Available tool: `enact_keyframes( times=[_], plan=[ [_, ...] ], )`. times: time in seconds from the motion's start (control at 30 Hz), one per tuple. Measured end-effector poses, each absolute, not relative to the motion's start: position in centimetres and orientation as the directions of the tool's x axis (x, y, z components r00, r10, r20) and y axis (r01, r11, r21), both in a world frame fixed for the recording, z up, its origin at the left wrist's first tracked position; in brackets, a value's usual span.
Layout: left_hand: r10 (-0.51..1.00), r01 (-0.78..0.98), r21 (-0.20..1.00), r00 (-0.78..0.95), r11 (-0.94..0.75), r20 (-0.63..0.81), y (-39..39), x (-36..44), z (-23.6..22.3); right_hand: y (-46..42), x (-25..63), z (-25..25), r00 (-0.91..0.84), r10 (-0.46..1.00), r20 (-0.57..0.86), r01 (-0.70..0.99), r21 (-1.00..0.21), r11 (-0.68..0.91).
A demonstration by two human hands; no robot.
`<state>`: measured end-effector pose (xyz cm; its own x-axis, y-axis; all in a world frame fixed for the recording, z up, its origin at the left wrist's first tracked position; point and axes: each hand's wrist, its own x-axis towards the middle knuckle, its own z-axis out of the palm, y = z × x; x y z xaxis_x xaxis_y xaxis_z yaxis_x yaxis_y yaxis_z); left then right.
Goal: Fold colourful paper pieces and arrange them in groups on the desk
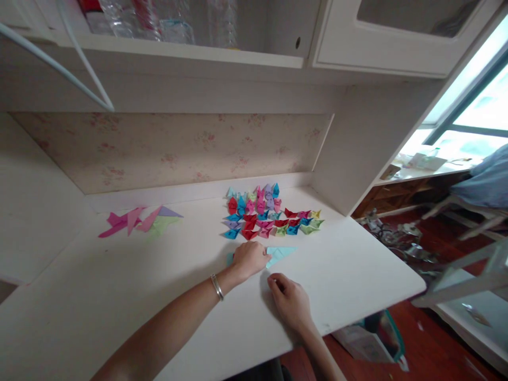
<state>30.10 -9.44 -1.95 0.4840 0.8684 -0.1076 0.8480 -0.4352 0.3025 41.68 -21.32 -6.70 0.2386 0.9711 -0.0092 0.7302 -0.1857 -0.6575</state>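
Clock taken from the left hand (251, 259), 12 toward the back wall. Left hand sits on a pale-blue, folded, pointed paper piece (282, 254) lying on the white desk (99, 301). Fingers curled over its near end, point sticks out at 3. Can't tell if it's pinched or just pressed down; underside of the hand is hidden. Sliver of pale blue with a bit of red pokes out at 9, can't tell if same piece. Silver bangle (216, 287) on that wrist.

Right hand (291, 301) at 4, just beside the paper, fingers curled in. Can't tell if thumb and index actually meet, or what's between them.

Small multicolour folded-paper shapes (261, 205) in rows, 12 to 2. Loose pile of flat pointed paper pieces (153, 218), magenta, pink, purple and light green, at 10. Floral wallpaper panel (170, 153) behind, about 11. Pale storage bin with teal rim (367, 344) on the floor, 4, below desk edge.
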Motion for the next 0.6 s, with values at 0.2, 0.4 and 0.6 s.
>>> enact_keyframes(
  times=[0.2, 0.4, 0.6],
  plan=[
    [0.902, 0.894, 0.252, 0.412, -0.371, -0.132, -9.3, 29.9, -2.0, -21.4, 41.8, -6.9, 0.232, 0.973, 0.010, 0.730, -0.663, -0.167],
    [0.913, 0.869, 0.317, 0.407, -0.381, -0.019, -9.6, 27.1, -1.3, -21.4, 41.9, -7.2, 0.232, 0.972, 0.035, 0.742, -0.653, -0.153],
    [0.940, 0.835, 0.452, 0.340, -0.314, 0.023, -12.0, 20.1, -2.9, -21.5, 42.1, -7.5, 0.237, 0.956, 0.171, 0.764, -0.641, -0.075]
  ],
)
